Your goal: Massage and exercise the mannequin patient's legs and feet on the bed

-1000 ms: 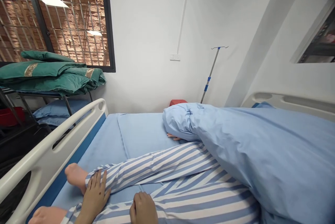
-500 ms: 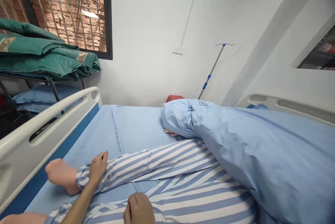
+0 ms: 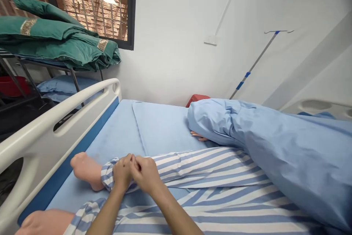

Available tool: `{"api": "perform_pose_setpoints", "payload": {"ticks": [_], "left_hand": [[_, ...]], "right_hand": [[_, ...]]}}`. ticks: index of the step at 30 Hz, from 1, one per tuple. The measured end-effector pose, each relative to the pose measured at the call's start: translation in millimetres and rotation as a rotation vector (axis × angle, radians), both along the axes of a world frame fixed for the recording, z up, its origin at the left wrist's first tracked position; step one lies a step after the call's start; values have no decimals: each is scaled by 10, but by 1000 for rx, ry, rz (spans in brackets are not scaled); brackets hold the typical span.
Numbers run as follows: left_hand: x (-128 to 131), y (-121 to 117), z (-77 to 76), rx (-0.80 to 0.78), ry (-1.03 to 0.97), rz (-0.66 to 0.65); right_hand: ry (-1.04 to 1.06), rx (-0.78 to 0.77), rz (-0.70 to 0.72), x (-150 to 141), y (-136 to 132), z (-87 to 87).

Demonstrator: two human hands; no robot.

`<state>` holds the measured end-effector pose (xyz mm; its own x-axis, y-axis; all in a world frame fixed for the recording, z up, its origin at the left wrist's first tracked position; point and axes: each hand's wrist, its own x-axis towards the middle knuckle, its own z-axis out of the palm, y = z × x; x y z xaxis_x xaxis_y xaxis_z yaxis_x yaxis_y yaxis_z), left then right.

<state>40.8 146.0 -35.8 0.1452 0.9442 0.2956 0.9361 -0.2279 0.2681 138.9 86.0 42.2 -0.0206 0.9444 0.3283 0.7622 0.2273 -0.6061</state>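
A figure in blue-and-white striped pyjama trousers [image 3: 209,171] lies on a hospital bed, its bare foot [image 3: 86,169] near the foot rail. My left hand [image 3: 122,172] and my right hand [image 3: 145,174] are both closed, side by side, pinching the striped trouser cuff [image 3: 108,174] just above that foot. A second bare foot [image 3: 44,224] shows at the bottom left. A light blue quilt [image 3: 275,150] covers the figure's upper part at the right, with fingers of a hand [image 3: 198,136] poking out beneath it.
The white foot rail [image 3: 55,125] with a blue stripe runs along the left. Folded green blankets [image 3: 55,40] lie on a metal rack, with a blue pillow [image 3: 63,84] under them. An IV pole [image 3: 255,62] leans by the wall. A red object [image 3: 195,99] sits behind the quilt.
My right hand has moved from the lower leg up to the cuff beside my left hand, and both now pinch the cuff. The view has shifted left and tilted.
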Motion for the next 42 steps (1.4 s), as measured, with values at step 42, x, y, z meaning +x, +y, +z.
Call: {"api": "perform_pose_setpoints", "payload": {"ticks": [42], "left_hand": [[349,191,132,-114,-751,-27]], "right_hand": [[183,-26,-140,180,702,-302]]}}
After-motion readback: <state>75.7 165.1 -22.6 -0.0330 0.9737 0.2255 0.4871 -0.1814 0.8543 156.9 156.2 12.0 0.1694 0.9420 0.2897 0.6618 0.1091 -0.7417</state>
